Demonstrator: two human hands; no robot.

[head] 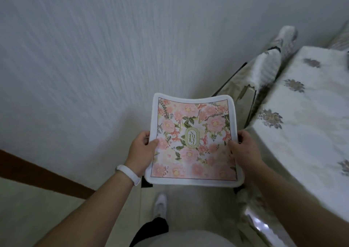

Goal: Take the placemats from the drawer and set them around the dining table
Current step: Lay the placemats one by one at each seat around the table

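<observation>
Forearms reach forward. Left hand (pixel 143 146), white wristband (pixel 128 172) on the wrist, pinches the left edge of the floral placemat (pixel 192 143), thumb on top and fingers curled under. Right hand (pixel 243 148) grips the right edge likewise. Mat is held flat in the air, far edge bowed. Right of the grip: dining table (pixel 302 114) under a flowered cloth, its edge just beside the right hand. Beyond the grip: a covered chair (pixel 264 73) against the table. Left: pale wall (pixel 94 58), brown skirting (pixel 37 171). Below: a white shoe (pixel 160 203).

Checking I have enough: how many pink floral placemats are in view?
1 visible: a pink floral, white-bordered placemat, held at its side edges by the left hand and right hand. Others may be stacked hidden underneath.
</observation>
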